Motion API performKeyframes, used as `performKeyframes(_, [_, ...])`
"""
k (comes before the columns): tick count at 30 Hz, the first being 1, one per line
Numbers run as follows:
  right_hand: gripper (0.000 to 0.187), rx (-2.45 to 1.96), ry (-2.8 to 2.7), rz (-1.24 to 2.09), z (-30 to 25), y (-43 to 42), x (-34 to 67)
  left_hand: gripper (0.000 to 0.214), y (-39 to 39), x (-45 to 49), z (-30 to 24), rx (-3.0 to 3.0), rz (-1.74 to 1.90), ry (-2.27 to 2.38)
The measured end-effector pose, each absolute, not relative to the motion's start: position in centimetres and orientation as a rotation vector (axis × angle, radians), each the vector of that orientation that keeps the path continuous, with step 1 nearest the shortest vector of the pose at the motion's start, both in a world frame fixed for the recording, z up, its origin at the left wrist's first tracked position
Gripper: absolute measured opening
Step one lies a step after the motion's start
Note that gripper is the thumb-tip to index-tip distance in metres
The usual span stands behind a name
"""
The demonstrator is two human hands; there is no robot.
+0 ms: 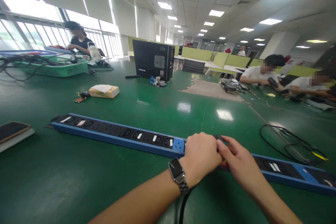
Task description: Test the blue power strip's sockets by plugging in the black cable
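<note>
- A long blue-and-black power strip [105, 131] lies on the green table [65, 178] in front of the person, slanting from farther off at its left end to nearer at its right.
- The person's left hand [202, 154] is over the strip, right of its blue socket [179, 145], fingers curled in; what they enclose is hidden, so its grasp cannot be told.
- The right hand [240, 162] meets it above the strip, thumb and fingers bent at a small dark piece [218, 138]; whether they grip it cannot be told.
- A watch [176, 169] is on the left wrist, on the near side of the strip.
- A black cable [184, 203] runs on the strip's near side, passing out of sight under that wrist.
- Beyond the strip's right part lies a loose black cord [283, 143] with a yellow tag.
- Beyond its left half are a yellow packet [104, 92] and, farther off, a green basket [52, 70] of cables.
- Well beyond its middle stand a black computer tower [153, 59] and, just beside that, gloves [158, 82].
- Two people in white [258, 73] sit far beyond its right end.
</note>
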State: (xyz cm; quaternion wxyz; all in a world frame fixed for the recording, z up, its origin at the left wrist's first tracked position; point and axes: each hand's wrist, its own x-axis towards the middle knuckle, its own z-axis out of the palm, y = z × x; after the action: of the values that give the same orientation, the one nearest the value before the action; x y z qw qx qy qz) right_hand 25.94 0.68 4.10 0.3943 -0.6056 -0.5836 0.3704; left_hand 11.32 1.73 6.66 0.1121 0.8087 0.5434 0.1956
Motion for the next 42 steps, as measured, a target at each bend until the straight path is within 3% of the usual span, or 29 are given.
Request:
performKeyframes(6, [0.035, -1.732, -1.952, 0.745, 2.6, 1.8, 28.1, 0.039, 1.3, 9.5, 3.8, 2.373, 0.550, 1.007])
performKeyframes(8, [0.035, -1.713, -2.025, 0.664, 2.0, 2.3, 28.4, 0.030, 1.9, 8.1, 2.7, 2.457, 0.723, 1.129])
performKeyframes(10, [0.038, -1.710, -2.035, 0.673, 1.7, 2.8, 28.6, 0.039, 2.5, 6.8, 1.2, 2.523, 0.829, 1.322])
performKeyframes(14, [0.044, -1.826, -2.083, 0.572, 1.9, 3.3, 28.8, 0.067, 3.1, 5.5, -1.4, 2.635, 0.736, 1.529])
performKeyframes(20, [0.036, -2.078, -2.212, 0.141, 3.7, 3.9, 27.1, 0.067, 2.8, 5.6, -1.9, 2.682, 0.707, 1.566])
performKeyframes(34, [0.033, -1.986, -2.363, 0.341, 5.1, 6.0, 26.0, 0.066, 2.8, 5.5, -1.9, 2.679, 0.723, 1.554])
performKeyframes(42, [0.028, -2.087, -2.380, 0.163, 4.4, 5.3, 24.6, 0.066, 2.8, 5.6, -1.8, 2.671, 0.717, 1.559])
